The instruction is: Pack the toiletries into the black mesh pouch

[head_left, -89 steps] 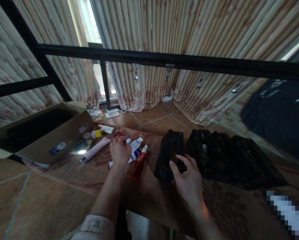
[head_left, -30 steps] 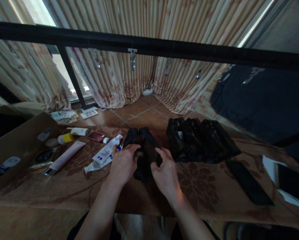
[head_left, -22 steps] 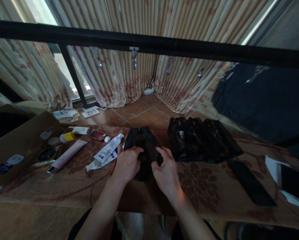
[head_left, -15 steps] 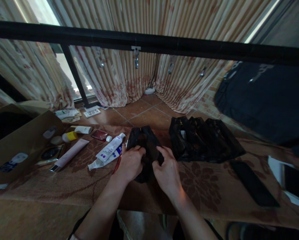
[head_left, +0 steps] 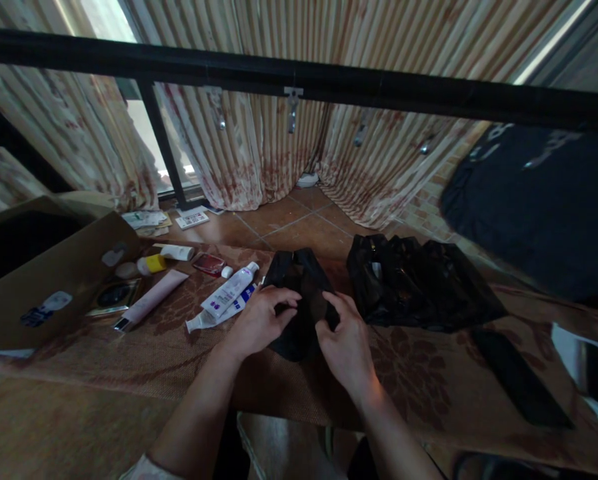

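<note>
Pouch in black, looks kinda see-through, sits mid-bench on the patterned brown cloth, right between both hands. Right hand has its thumb and fingers curled onto the near right side, gripping it. Left hand is over the left side, thumb and index just a narrow gap apart; can't tell if they're pinching any fabric. White-and-purple tube lies just left, more black bags bunched to the right.
</note>
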Action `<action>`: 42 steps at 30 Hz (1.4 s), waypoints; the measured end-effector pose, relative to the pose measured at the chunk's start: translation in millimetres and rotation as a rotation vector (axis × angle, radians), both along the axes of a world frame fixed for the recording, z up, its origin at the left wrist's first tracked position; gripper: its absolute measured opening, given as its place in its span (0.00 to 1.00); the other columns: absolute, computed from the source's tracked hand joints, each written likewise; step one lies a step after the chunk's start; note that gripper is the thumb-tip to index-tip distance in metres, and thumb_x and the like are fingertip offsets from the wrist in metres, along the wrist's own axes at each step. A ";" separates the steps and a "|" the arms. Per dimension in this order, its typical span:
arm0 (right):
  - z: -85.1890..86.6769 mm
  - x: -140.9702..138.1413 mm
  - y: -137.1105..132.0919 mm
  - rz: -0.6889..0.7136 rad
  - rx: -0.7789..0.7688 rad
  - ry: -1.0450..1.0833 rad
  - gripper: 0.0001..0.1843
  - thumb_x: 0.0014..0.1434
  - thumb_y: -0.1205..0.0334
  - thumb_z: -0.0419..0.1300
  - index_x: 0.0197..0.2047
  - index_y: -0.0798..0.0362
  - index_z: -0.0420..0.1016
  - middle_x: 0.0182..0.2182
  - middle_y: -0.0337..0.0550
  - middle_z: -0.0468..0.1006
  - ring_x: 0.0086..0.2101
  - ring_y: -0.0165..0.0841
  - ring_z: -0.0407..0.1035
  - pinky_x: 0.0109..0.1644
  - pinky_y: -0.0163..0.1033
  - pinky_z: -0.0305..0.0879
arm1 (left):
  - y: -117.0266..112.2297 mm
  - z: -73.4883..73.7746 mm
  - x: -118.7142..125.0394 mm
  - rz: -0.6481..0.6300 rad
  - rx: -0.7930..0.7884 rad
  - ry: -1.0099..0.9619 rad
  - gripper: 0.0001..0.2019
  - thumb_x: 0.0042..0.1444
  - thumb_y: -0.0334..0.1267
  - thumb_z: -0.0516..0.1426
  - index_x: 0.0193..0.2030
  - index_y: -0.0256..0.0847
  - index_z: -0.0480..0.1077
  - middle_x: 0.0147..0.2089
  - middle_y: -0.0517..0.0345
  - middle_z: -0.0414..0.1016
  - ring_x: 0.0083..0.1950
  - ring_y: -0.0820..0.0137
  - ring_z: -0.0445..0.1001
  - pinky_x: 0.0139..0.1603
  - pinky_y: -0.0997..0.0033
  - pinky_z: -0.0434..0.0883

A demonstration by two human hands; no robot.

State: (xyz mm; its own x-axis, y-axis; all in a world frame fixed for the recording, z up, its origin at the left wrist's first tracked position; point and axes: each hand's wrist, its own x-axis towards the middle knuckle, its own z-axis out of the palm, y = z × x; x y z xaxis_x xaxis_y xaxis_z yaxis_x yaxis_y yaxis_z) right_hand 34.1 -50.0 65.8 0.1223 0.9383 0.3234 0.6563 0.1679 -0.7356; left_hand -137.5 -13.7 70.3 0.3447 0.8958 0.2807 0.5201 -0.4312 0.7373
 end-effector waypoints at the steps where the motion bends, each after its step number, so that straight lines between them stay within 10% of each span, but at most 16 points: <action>1: 0.3 0.6 -0.4 0.010 -0.005 0.004 0.27 0.51 0.72 0.53 0.55 0.59 0.74 0.53 0.55 0.74 0.51 0.43 0.72 0.55 0.49 0.71 | 0.2 -0.1 -1.4 0.020 0.017 -0.077 0.12 0.56 0.29 0.57 0.46 0.44 0.76 0.41 0.57 0.81 0.43 0.66 0.77 0.49 0.62 0.72; 12: 3.4 9.7 -0.7 0.049 -0.010 0.183 0.14 0.59 0.57 0.59 0.45 0.49 0.81 0.54 0.50 0.71 0.47 0.40 0.73 0.43 0.43 0.73 | -2.7 0.1 1.3 0.190 0.143 -0.141 0.24 0.55 0.38 0.62 0.60 0.48 0.68 0.73 0.51 0.51 0.73 0.57 0.53 0.72 0.50 0.54; 20: -3.4 12.7 13.5 -0.006 -0.003 0.246 0.30 0.54 0.54 0.64 0.60 0.50 0.71 0.50 0.50 0.73 0.39 0.36 0.73 0.40 0.43 0.73 | -3.3 1.3 9.1 0.230 -0.018 -0.158 0.27 0.51 0.35 0.61 0.60 0.44 0.67 0.55 0.51 0.63 0.47 0.66 0.71 0.48 0.63 0.73; 26: -9.1 19.4 18.9 -0.036 -0.052 0.358 0.29 0.51 0.64 0.57 0.58 0.54 0.71 0.46 0.49 0.77 0.40 0.38 0.75 0.43 0.44 0.73 | 1.2 -2.7 4.5 0.284 -0.112 -0.325 0.28 0.43 0.23 0.51 0.54 0.42 0.72 0.48 0.56 0.66 0.34 0.75 0.66 0.36 0.72 0.69; 42: -13.9 23.0 10.6 -0.048 -0.068 0.324 0.25 0.52 0.59 0.60 0.54 0.54 0.76 0.48 0.51 0.80 0.43 0.43 0.76 0.47 0.47 0.73 | -1.5 -3.1 14.3 0.171 -0.108 -0.380 0.18 0.53 0.31 0.60 0.52 0.46 0.74 0.54 0.53 0.69 0.54 0.64 0.71 0.56 0.62 0.70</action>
